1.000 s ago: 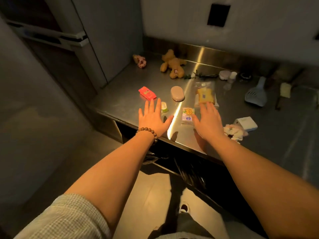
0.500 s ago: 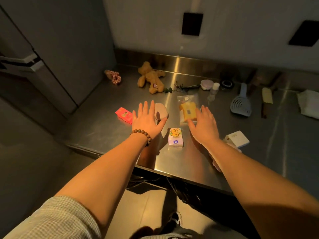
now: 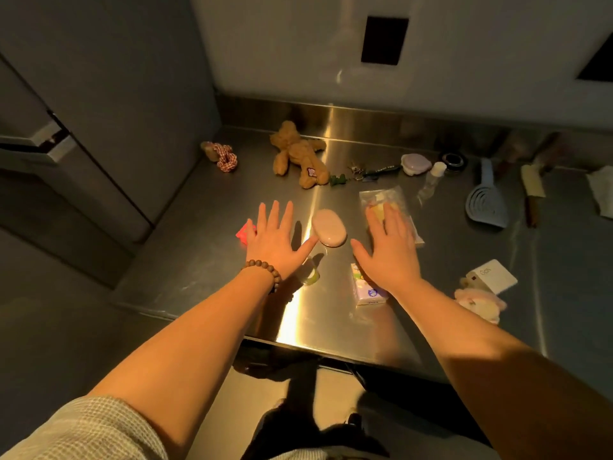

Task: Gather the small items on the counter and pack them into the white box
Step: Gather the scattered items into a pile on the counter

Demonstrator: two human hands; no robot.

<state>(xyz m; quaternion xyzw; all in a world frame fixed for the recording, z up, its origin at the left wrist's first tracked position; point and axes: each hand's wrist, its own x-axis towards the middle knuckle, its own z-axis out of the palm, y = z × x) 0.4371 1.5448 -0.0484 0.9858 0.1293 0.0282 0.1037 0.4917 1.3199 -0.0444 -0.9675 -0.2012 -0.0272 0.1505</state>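
Both my hands hover flat over the steel counter (image 3: 205, 273), fingers spread, holding nothing. My left hand (image 3: 273, 240) partly covers a red packet (image 3: 243, 231); its thumb is next to a pink oval case (image 3: 329, 227). A small green-lidded item (image 3: 311, 276) lies just below that hand. My right hand (image 3: 386, 252) overlaps a clear bag with yellow contents (image 3: 386, 202) and a small tissue pack (image 3: 366, 290). A small white box (image 3: 494, 276) sits to the right, with a pink plush (image 3: 481, 302) beside it.
At the back lie a brown plush toy (image 3: 298, 154), a red-white scrunchie (image 3: 225, 157), keys (image 3: 361, 172), a lilac lidded pot (image 3: 414, 163), a small bottle (image 3: 433, 179) and a tape roll (image 3: 452, 159). A blue scoop (image 3: 487, 204) and a knife (image 3: 532, 190) lie right. A fridge (image 3: 99, 127) stands left.
The view has moved closer and over the counter. Both hands have reached further forward: the left now beside the pink case, the right over the clear bag and tissue pack.
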